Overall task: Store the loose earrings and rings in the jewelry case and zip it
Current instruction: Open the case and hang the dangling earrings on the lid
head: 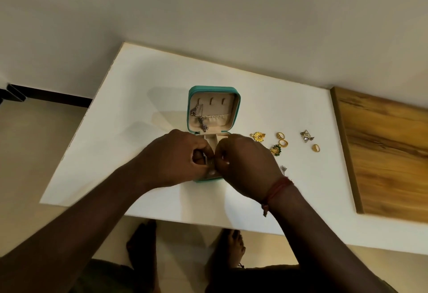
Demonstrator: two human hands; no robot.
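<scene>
The teal jewelry case [213, 89] lies open on the white table [139, 107], its beige lid tilted back with silver dangling pieces [199, 116] hanging inside. Both hands meet over the case's base. My left hand [176, 158] pinches a beige insert [204, 157] of the base. Against it, my right hand [245, 165] has its fingertips pinched together; what they hold is hidden. Loose to the right lie a gold flower earring [257, 136], gold rings [282, 139], a green-and-gold earring [275, 149], silver triangular earrings [306, 135], one more gold ring [315, 147] and a silver earring [283, 169].
A wooden board [382, 153] covers the table's right side, just past the loose jewelry. The table's near edge runs below my wrists, with bare feet [234, 244] on the floor under it. A wall stands behind the table.
</scene>
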